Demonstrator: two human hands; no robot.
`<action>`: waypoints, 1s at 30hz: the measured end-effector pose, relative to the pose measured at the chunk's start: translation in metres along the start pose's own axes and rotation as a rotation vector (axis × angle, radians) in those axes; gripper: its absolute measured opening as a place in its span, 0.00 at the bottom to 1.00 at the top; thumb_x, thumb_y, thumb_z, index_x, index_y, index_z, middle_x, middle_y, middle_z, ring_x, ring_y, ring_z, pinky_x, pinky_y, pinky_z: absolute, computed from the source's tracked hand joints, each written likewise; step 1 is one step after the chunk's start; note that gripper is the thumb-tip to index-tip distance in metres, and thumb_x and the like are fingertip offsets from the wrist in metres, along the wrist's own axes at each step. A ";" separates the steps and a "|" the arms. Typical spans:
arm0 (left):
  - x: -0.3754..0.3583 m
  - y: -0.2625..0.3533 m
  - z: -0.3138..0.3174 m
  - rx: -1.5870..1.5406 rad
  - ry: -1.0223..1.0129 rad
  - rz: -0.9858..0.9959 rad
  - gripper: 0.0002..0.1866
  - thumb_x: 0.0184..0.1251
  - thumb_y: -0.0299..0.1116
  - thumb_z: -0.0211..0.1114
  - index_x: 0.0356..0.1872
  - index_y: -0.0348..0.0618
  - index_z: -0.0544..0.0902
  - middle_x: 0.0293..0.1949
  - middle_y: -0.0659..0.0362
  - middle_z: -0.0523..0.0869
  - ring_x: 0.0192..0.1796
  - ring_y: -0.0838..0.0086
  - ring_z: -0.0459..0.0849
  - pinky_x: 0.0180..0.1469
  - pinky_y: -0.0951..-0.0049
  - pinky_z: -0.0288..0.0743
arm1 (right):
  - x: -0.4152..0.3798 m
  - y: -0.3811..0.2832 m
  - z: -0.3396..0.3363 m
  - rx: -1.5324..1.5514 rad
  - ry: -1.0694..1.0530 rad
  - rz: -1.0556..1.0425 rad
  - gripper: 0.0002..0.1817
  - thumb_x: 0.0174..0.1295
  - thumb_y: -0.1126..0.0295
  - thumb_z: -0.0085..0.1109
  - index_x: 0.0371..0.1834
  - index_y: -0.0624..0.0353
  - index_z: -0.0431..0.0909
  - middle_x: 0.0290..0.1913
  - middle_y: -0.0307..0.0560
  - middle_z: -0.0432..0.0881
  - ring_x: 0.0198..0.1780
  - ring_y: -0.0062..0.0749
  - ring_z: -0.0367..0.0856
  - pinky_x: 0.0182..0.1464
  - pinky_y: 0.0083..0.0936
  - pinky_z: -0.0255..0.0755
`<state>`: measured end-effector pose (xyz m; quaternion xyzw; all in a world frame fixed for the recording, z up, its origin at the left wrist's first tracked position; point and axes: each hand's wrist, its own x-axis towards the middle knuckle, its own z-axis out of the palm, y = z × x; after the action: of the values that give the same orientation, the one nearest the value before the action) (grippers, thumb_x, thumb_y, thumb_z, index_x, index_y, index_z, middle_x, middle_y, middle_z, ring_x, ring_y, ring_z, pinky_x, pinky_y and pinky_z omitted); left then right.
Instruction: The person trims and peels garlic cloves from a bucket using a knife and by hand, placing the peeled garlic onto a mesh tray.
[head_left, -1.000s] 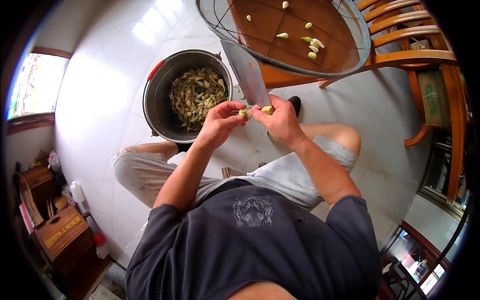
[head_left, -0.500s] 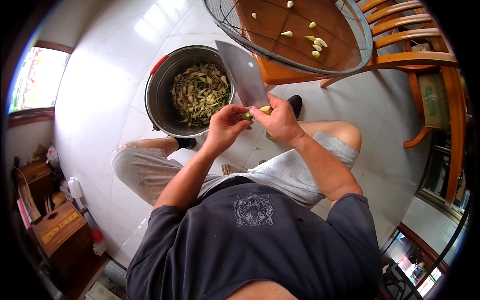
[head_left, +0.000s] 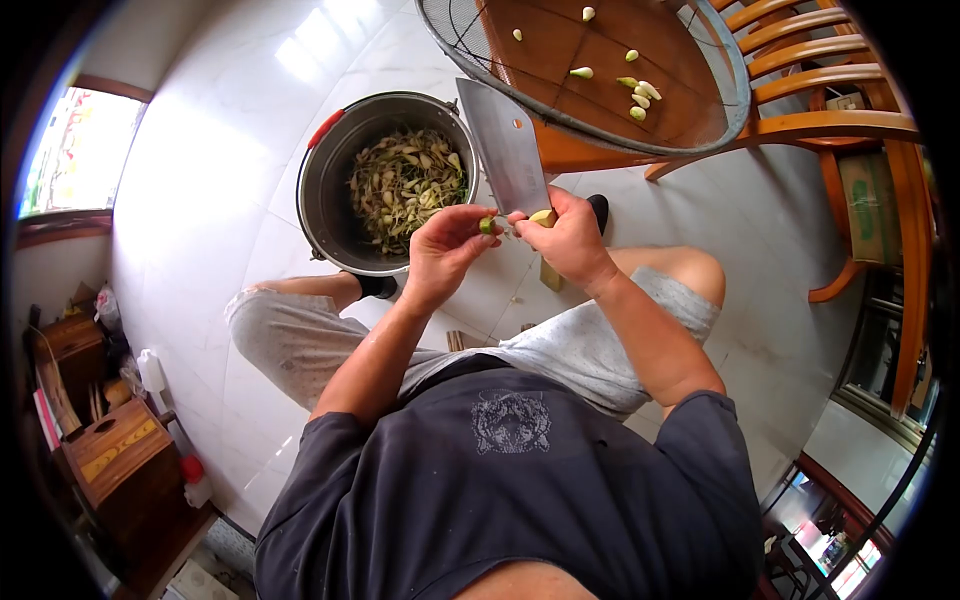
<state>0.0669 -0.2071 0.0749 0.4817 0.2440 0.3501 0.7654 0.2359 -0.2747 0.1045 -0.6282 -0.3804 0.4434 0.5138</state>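
Note:
My right hand (head_left: 572,240) is closed around the handle of a cleaver (head_left: 507,145), whose broad blade points up and away from me. Part of the pale handle (head_left: 542,217) shows beside my thumb. Between the fingertips of my left hand (head_left: 447,250) is a small green onion-like bulb (head_left: 487,225), just left of the cleaver's lower end. A metal bucket (head_left: 312,190) stands on the floor beyond my left hand. Inside it lies a heap of small pale bulbs (head_left: 400,190) with roots and green stems.
A round mesh sieve (head_left: 740,110) rests on a wooden chair (head_left: 600,155) at upper right, with several trimmed white bulbs (head_left: 640,100) in it. More wooden chair parts (head_left: 905,250) stand at right. A wooden box (head_left: 115,450) is at lower left.
My hands have moved slightly apart. The bulb in my left fingers now shows more plainly, away from the right thumb. The cleaver has shifted a little to the right in view.

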 end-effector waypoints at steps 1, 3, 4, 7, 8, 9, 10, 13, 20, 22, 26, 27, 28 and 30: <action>0.000 -0.002 -0.001 0.038 0.013 0.012 0.15 0.59 0.14 0.62 0.48 0.33 0.78 0.46 0.54 0.83 0.47 0.70 0.84 0.50 0.70 0.80 | -0.001 -0.002 0.000 0.094 -0.032 0.017 0.12 0.55 0.74 0.61 0.43 0.64 0.79 0.33 0.40 0.83 0.33 0.17 0.78 0.39 0.19 0.73; 0.000 -0.008 -0.002 0.125 0.031 0.046 0.15 0.58 0.14 0.62 0.47 0.33 0.78 0.46 0.54 0.83 0.47 0.72 0.83 0.51 0.72 0.79 | -0.001 -0.006 0.000 0.078 -0.067 -0.006 0.12 0.54 0.75 0.62 0.43 0.64 0.79 0.35 0.37 0.82 0.34 0.16 0.76 0.40 0.18 0.72; 0.000 -0.011 -0.003 0.174 0.038 0.068 0.14 0.58 0.13 0.62 0.46 0.33 0.78 0.46 0.55 0.83 0.48 0.73 0.83 0.52 0.73 0.78 | -0.001 -0.007 0.001 0.070 -0.085 -0.018 0.12 0.54 0.76 0.62 0.43 0.63 0.79 0.35 0.36 0.82 0.34 0.15 0.76 0.40 0.17 0.72; 0.000 -0.014 -0.001 0.251 0.063 0.120 0.13 0.57 0.14 0.64 0.44 0.33 0.78 0.42 0.57 0.82 0.45 0.75 0.83 0.50 0.75 0.78 | -0.001 -0.009 0.004 0.047 -0.075 -0.053 0.12 0.54 0.75 0.62 0.43 0.63 0.79 0.34 0.36 0.82 0.34 0.15 0.75 0.39 0.17 0.72; 0.000 -0.015 0.000 0.265 0.072 0.136 0.13 0.56 0.15 0.65 0.43 0.34 0.78 0.41 0.58 0.82 0.43 0.76 0.83 0.49 0.76 0.79 | -0.001 -0.008 0.005 0.025 -0.069 -0.070 0.12 0.54 0.75 0.62 0.42 0.63 0.79 0.33 0.37 0.82 0.33 0.15 0.75 0.38 0.18 0.72; 0.000 -0.015 0.000 0.319 0.078 0.155 0.13 0.56 0.15 0.66 0.42 0.34 0.78 0.40 0.58 0.82 0.43 0.76 0.83 0.48 0.76 0.79 | -0.001 -0.007 0.005 0.003 -0.062 -0.087 0.12 0.55 0.74 0.62 0.42 0.63 0.79 0.31 0.38 0.82 0.32 0.15 0.75 0.37 0.18 0.71; 0.001 -0.016 0.000 0.373 0.083 0.175 0.13 0.55 0.15 0.66 0.42 0.34 0.78 0.40 0.57 0.82 0.43 0.76 0.83 0.47 0.76 0.79 | 0.000 -0.006 0.006 -0.019 -0.055 -0.104 0.11 0.55 0.74 0.62 0.42 0.63 0.79 0.30 0.38 0.81 0.31 0.15 0.74 0.36 0.18 0.71; 0.002 -0.018 -0.001 0.470 0.084 0.224 0.13 0.53 0.15 0.67 0.40 0.35 0.79 0.39 0.57 0.82 0.41 0.76 0.83 0.44 0.77 0.80 | 0.002 -0.004 0.004 -0.135 -0.057 -0.099 0.10 0.55 0.73 0.61 0.40 0.63 0.78 0.26 0.41 0.80 0.27 0.17 0.72 0.33 0.20 0.70; -0.001 -0.009 -0.003 0.702 0.039 0.234 0.14 0.51 0.16 0.69 0.40 0.35 0.81 0.42 0.55 0.82 0.43 0.74 0.84 0.45 0.77 0.79 | 0.001 -0.004 0.006 -0.158 -0.051 -0.105 0.10 0.56 0.72 0.60 0.39 0.64 0.78 0.24 0.45 0.79 0.24 0.20 0.72 0.31 0.23 0.70; 0.000 -0.005 0.001 0.755 0.032 0.290 0.13 0.50 0.16 0.69 0.39 0.36 0.81 0.41 0.55 0.83 0.40 0.73 0.84 0.44 0.76 0.79 | 0.001 -0.003 0.006 -0.181 -0.050 -0.073 0.10 0.56 0.72 0.59 0.39 0.64 0.78 0.24 0.48 0.79 0.24 0.23 0.74 0.32 0.24 0.71; 0.000 -0.003 0.002 0.808 0.018 0.329 0.13 0.49 0.17 0.70 0.38 0.36 0.82 0.40 0.54 0.84 0.38 0.71 0.85 0.42 0.75 0.80 | 0.001 -0.003 0.007 -0.253 -0.031 -0.076 0.11 0.56 0.72 0.59 0.40 0.64 0.78 0.25 0.52 0.80 0.26 0.32 0.77 0.34 0.28 0.72; 0.000 -0.003 0.002 0.811 0.017 0.334 0.14 0.49 0.17 0.70 0.39 0.36 0.82 0.40 0.54 0.84 0.38 0.72 0.85 0.42 0.75 0.80 | 0.001 -0.005 0.006 -0.271 -0.027 -0.077 0.11 0.56 0.71 0.59 0.41 0.64 0.77 0.26 0.52 0.80 0.26 0.33 0.78 0.35 0.29 0.73; 0.000 -0.003 0.002 0.814 0.015 0.339 0.14 0.49 0.17 0.70 0.39 0.36 0.82 0.40 0.54 0.84 0.38 0.72 0.85 0.42 0.75 0.80 | 0.001 -0.006 0.006 -0.289 -0.023 -0.079 0.11 0.55 0.71 0.59 0.41 0.63 0.77 0.26 0.52 0.81 0.26 0.35 0.78 0.35 0.29 0.73; 0.000 -0.004 0.002 0.806 0.014 0.358 0.14 0.49 0.17 0.70 0.39 0.36 0.82 0.40 0.53 0.84 0.39 0.71 0.85 0.42 0.75 0.80 | 0.002 0.000 0.007 -0.222 -0.017 -0.086 0.12 0.55 0.71 0.60 0.41 0.63 0.77 0.25 0.51 0.80 0.26 0.32 0.78 0.35 0.28 0.73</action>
<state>0.0694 -0.2091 0.0719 0.7741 0.2790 0.3573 0.4419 0.2302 -0.2711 0.1042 -0.6607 -0.4579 0.3814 0.4565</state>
